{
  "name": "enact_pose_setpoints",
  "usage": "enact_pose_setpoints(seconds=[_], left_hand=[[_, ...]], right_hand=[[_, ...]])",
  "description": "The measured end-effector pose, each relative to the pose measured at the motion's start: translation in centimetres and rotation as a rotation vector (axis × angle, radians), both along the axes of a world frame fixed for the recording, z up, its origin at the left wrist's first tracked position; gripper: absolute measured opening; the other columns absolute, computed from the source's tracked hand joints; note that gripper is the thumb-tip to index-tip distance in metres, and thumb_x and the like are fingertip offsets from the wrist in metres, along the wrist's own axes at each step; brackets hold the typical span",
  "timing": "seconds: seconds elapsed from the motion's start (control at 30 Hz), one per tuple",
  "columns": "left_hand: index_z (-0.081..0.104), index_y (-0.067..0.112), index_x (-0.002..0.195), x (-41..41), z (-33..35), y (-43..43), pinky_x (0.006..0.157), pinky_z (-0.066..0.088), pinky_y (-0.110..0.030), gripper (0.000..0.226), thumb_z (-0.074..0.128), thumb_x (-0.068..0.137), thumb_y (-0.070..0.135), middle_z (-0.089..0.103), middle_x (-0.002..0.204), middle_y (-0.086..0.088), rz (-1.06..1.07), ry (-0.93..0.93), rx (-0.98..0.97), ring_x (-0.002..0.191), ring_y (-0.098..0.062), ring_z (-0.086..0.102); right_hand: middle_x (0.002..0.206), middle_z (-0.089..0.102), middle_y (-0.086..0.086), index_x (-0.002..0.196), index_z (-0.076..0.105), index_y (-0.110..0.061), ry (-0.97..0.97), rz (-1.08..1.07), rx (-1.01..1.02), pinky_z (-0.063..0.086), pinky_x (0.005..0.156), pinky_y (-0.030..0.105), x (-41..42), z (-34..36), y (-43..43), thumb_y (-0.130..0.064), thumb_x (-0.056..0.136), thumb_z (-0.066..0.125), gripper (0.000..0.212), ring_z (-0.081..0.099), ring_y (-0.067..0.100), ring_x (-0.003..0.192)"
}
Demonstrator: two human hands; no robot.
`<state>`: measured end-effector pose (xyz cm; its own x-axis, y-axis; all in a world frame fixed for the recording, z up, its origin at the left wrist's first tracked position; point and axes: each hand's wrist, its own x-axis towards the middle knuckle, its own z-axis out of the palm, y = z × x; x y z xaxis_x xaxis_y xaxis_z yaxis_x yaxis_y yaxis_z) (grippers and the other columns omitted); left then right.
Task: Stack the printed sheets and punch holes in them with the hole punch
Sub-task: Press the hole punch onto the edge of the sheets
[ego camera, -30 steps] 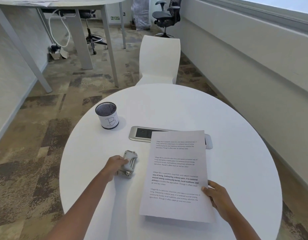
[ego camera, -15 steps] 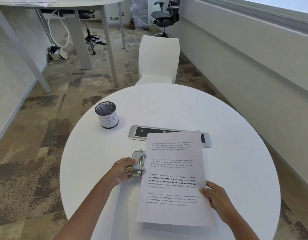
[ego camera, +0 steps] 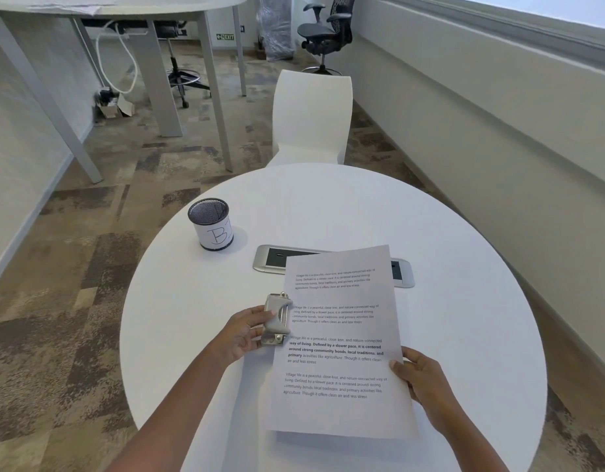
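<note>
My left hand reaches in from the lower left, forearm angled up toward the middle of the desk, with fingers and thumb wrapped around the punch. The punch is grey metal with a rounded lever and sits right against the left edge of the sheets, about halfway up that edge; I cannot tell whether the paper is inside its slot. My right hand comes in from the lower right and pinches the sheets at their right edge, thumb on top and fingers beneath, holding that near part slightly off the desk so a shadow shows under the bottom edge. The top sheet carries four blocks of printed text, and I cannot tell how many sheets lie under it. The far end of the sheets covers part of a silver socket panel set into the round white desk. A black mesh cup with a white label marked "B" stands well apart to the left of the panel. Beyond the desk a white chair faces me, and farther back stand a grey table and a black office chair on patterned brown carpet, with a pale wall running along the right.
</note>
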<state>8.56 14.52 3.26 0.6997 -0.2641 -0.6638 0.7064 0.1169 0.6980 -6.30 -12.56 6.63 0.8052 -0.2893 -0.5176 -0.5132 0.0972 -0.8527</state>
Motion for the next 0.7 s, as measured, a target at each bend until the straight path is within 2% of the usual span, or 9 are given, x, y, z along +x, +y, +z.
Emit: enact_pose_setpoints(seconds=[0.13, 0.37, 0.6, 0.7], left_hand=[[0.062, 0.017, 0.090, -0.05, -0.25, 0.06, 0.046, 0.051, -0.019, 0.007, 0.062, 0.084, 0.013, 0.063, 0.080, -0.006, -0.048, -0.004, 0.015, 0.059, -0.013, 0.063], [0.063, 0.015, 0.086, 0.30, -0.31, -0.15, 0.063, 0.051, -0.030, 0.005, 0.059, 0.086, 0.013, 0.062, 0.087, -0.005, -0.041, 0.030, 0.005, 0.074, -0.019, 0.060], [0.064, 0.012, 0.086, 0.57, 0.18, -0.55, 0.067, 0.054, -0.033, 0.008, 0.056, 0.087, 0.011, 0.065, 0.087, -0.009, -0.067, 0.034, -0.044, 0.077, -0.022, 0.062], [0.064, 0.009, 0.084, 0.55, 0.36, -0.64, 0.057, 0.059, -0.030, 0.009, 0.056, 0.088, 0.010, 0.072, 0.075, -0.008, -0.092, 0.033, -0.039, 0.068, -0.022, 0.068]], right_hand=[[0.083, 0.073, 0.009, 0.093, 0.065, -0.018, -0.007, 0.001, 0.013, 0.054, 0.068, 0.035, 0.12, 0.11, 0.27, 0.002, 0.089, 0.050, 0.025, 0.067, 0.027, 0.074], [0.083, 0.074, 0.007, 0.095, 0.064, -0.017, 0.030, 0.009, 0.036, 0.053, 0.060, 0.029, -0.33, 0.03, 0.07, 0.002, 0.088, 0.052, 0.024, 0.068, 0.020, 0.068], [0.096, 0.071, 0.018, 0.106, 0.062, -0.011, 0.045, 0.023, 0.037, 0.054, 0.060, 0.028, -0.62, 0.26, -0.44, 0.003, 0.089, 0.051, 0.024, 0.068, 0.023, 0.072], [0.094, 0.072, 0.016, 0.104, 0.063, -0.012, 0.046, 0.023, 0.031, 0.055, 0.059, 0.027, -0.75, 0.29, -0.68, 0.003, 0.088, 0.051, 0.024, 0.069, 0.022, 0.070]])
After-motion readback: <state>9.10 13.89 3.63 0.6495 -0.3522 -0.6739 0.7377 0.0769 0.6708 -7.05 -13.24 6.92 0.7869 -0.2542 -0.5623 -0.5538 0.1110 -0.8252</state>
